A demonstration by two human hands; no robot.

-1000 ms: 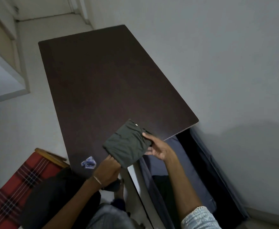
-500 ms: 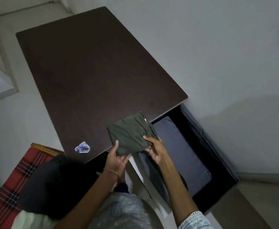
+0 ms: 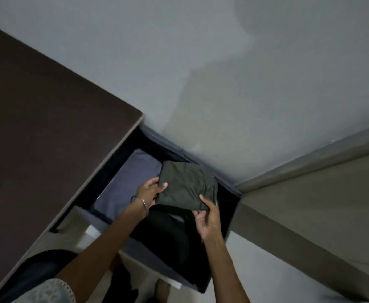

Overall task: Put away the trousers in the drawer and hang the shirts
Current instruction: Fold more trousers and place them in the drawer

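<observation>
**Item: folded trousers**. Olive-green, folded into a compact rectangle and held roughly level. They are off the surface, above the far right part of the open drawer and close to the wall; whether the underside touches anything in the drawer cannot be told.

**Left hand**. Grips the left edge of the trousers, with the thumb on top and the fingers curled beneath. There is a thin bangle at the wrist.

**Right hand**. Pinches the near right corner of the trousers, with the thumb laid on the upper face and the fingers underneath.

**Drawer**. Soft-sided with blue-grey walls, pulled out from under the surface. Its blue-grey lining shows on the left side. A black garment lies in the near part, below the trousers and between the two forearms.

**Surface**. Dark brown top, filling the left of the view, with its corner just beside the drawer's far end.

**Surroundings.** A pale grey wall runs behind the drawer, and a tan floor lies to the right. A pale lace-edged sleeve shows at the bottom left.
</observation>
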